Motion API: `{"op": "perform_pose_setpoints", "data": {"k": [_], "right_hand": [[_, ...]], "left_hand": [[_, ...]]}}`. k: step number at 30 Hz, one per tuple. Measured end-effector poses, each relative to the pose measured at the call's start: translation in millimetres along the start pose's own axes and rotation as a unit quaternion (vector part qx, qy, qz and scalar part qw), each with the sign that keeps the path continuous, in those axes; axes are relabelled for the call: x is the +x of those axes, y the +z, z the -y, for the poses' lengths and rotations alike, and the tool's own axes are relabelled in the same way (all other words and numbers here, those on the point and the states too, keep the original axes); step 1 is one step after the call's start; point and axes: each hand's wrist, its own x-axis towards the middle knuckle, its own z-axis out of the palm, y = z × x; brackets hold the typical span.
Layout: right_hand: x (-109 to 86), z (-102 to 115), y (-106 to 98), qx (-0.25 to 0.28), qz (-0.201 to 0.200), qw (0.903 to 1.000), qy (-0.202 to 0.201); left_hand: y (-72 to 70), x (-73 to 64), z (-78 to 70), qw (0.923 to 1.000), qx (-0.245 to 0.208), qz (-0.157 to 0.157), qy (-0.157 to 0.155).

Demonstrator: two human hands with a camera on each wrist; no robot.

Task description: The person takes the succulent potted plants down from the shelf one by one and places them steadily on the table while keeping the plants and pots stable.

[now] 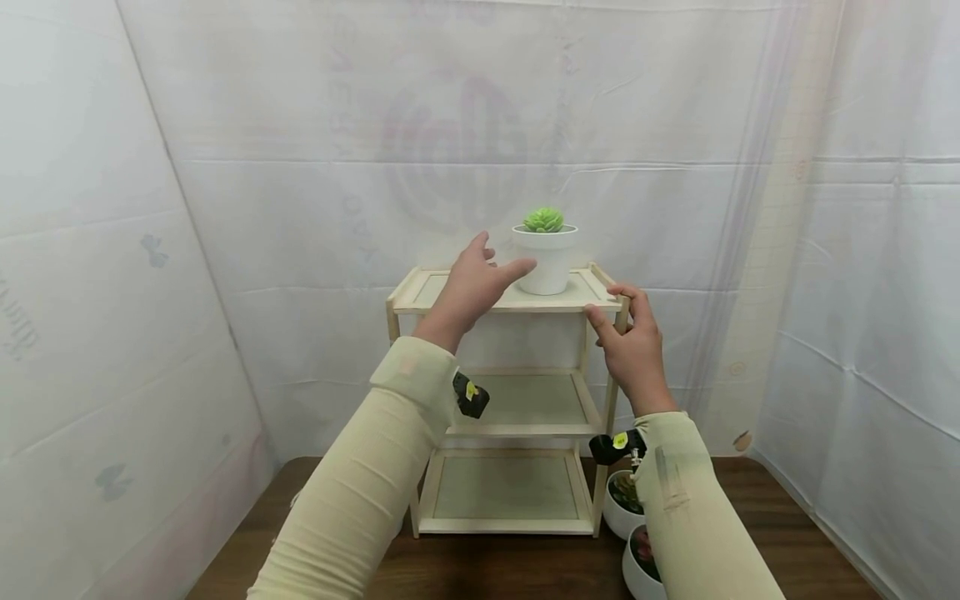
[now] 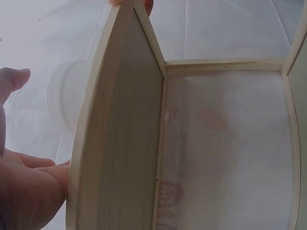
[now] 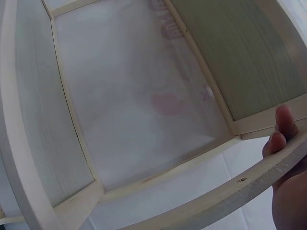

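Observation:
A white pot (image 1: 545, 265) with a green succulent (image 1: 543, 220) stands on the top board of a three-tier wooden shelf rack (image 1: 506, 527), right of the middle. My left hand (image 1: 474, 287) reaches over the top board just left of the pot, thumb pointing toward it and fingers extended, holding nothing. In the left wrist view the pot (image 2: 67, 96) shows beyond the board, its plant hidden. My right hand (image 1: 633, 350) grips the rack's front right corner near the top. The right wrist view shows its fingertips (image 3: 285, 122) curled around the pale wooden post.
Two white pots, one with a dark green plant (image 1: 625, 492) and one with a reddish plant (image 1: 643, 550), stand on the brown wooden table (image 1: 465, 571) right of the rack, partly behind the right sleeve. White sheeting (image 1: 300, 208) surrounds the table on the back and sides.

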Motion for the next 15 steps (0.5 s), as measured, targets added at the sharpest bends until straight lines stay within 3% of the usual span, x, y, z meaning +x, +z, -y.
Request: {"op": "perform_pose_setpoints", "data": {"k": [8,15], "right_hand": [[-1.3,1.8,1.1,0.008,0.005,0.9999,0.01],[-2.0,3.3,2.5,0.007,0.005,0.9999,0.012]], "left_hand": [[-0.9,2.2,-4.4,0.9998,0.008,0.018,-0.009],[-3.4,6.3,-8.1,0.9997,-0.012,0.018,-0.01]]}}
